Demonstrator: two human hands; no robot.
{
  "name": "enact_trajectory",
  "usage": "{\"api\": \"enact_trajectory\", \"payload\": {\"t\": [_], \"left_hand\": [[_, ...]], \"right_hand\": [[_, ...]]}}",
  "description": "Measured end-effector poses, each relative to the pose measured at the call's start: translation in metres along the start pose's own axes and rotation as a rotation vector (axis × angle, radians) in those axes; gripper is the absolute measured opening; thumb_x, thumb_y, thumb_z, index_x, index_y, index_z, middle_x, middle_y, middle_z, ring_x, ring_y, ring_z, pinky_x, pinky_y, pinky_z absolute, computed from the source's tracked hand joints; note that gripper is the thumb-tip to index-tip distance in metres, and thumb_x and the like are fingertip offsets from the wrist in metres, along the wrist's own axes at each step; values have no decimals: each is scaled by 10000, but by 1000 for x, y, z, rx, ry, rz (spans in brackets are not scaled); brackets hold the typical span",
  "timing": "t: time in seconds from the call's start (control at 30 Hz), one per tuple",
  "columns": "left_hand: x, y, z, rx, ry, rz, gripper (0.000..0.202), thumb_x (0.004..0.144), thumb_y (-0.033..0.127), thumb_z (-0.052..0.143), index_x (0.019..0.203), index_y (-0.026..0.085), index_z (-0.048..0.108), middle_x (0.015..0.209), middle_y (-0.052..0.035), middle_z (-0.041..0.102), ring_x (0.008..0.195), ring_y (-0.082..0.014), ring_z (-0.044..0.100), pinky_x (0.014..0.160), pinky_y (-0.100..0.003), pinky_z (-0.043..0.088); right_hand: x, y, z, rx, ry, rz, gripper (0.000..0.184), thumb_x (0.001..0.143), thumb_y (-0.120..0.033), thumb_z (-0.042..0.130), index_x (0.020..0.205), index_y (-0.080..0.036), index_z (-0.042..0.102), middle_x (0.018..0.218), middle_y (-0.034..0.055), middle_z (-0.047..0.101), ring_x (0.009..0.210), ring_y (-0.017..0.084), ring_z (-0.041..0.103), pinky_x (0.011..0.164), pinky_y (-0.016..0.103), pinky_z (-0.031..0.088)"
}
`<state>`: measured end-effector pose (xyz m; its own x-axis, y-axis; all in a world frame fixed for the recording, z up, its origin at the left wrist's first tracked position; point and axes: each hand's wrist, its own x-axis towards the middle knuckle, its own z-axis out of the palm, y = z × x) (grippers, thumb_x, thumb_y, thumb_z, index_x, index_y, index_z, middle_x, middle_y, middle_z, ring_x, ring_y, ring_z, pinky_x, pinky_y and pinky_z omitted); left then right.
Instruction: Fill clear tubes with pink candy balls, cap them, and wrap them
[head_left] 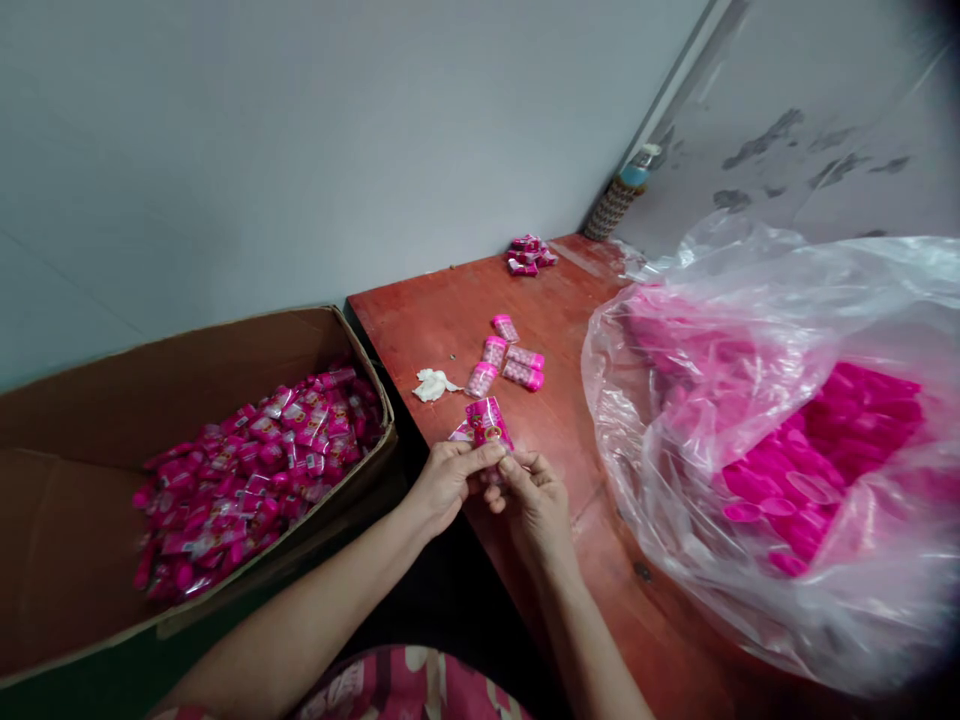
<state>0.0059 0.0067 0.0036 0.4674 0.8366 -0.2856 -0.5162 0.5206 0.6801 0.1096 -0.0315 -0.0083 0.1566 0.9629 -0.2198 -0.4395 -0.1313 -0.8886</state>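
Note:
Close to the table's near edge, my left hand [446, 480] and my right hand [538, 495] meet, thumbs side by side. Between them they pinch a pink printed wrapper [489, 415]; whether anything is inside it is hidden by my fingers. A paler wrapper edge shows beside it on the left. Just beyond my hands, several small clear containers [481, 378] with pink ends and pale pink contents lie on the red table [420, 320]. A crumpled white tissue [433, 385] sits left of them.
At left stands an open cardboard box [82, 520] holding many wrapped pink containers [255, 470]. A large clear plastic bag [637, 430] of pink plastic pieces [802, 480] fills the right side. Pink packets [529, 255] and a bottle [622, 192] stand by the wall.

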Motion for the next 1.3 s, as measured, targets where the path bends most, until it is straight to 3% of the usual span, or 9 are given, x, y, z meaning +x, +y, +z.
{"api": "enact_trajectory", "payload": {"t": [0.17,0.33,0.43,0.53,0.6,0.77,0.9,1.1,1.3], "left_hand": [[-5,7,-8,-19,154,10,261,620,301,709,645,60,611,611,-48,592,528,-99,541,503,-216,453],[-17,3,-6,-7,161,30,254,622,295,713,622,63,608,572,-33,581,505,-91,522,509,-227,450],[-25,13,-11,-57,233,180,250,640,315,698,701,81,634,726,-82,657,676,-163,613,628,-276,491],[-26,28,-25,-53,345,422,399,686,475,603,863,121,650,947,-116,664,916,-237,606,824,-369,460],[-19,32,-33,153,372,518,441,690,499,581,947,147,647,1032,-115,644,1002,-248,570,914,-395,396],[13,11,-44,977,268,607,324,635,259,698,955,243,659,1156,-63,581,1217,-236,377,1066,-411,109],[30,-6,-49,1349,271,698,221,744,243,592,957,254,653,1141,-54,588,1229,-243,358,1053,-485,94],[37,-14,-54,1617,332,859,197,801,233,517,933,220,662,1061,-49,639,1163,-248,444,1020,-507,227],[41,-17,-58,1530,343,939,201,811,182,484,867,186,677,992,-80,667,1068,-231,536,1004,-480,272]], "right_hand": [[-6,1,1,-15,-109,43,284,701,-272,665,946,-201,541,823,28,666,729,151,641,652,275,526],[0,5,2,-1,-105,46,206,700,-283,661,847,-203,542,684,-5,652,558,124,614,573,272,517],[4,0,5,-27,-120,11,217,694,-283,664,845,-200,532,681,-4,646,574,129,616,558,268,511],[5,-10,0,-106,-56,-34,220,712,-312,643,860,-195,528,710,9,652,595,134,621,547,255,503],[6,-13,-6,-160,-10,-37,220,726,-339,622,865,-195,530,716,9,648,585,128,614,543,251,497],[11,-8,-17,-273,-18,-6,232,730,-364,605,865,-189,536,705,2,622,568,115,591,520,229,471],[15,-2,-19,-331,-11,-7,235,726,-375,595,842,-178,539,695,9,616,565,117,583,520,226,455],[23,0,-18,-387,-2,-58,234,738,-384,575,828,-170,544,695,7,614,593,120,579,557,234,453],[25,4,-17,-412,6,-105,246,751,-404,553,838,-174,543,718,13,617,621,137,582,564,252,454]]}}
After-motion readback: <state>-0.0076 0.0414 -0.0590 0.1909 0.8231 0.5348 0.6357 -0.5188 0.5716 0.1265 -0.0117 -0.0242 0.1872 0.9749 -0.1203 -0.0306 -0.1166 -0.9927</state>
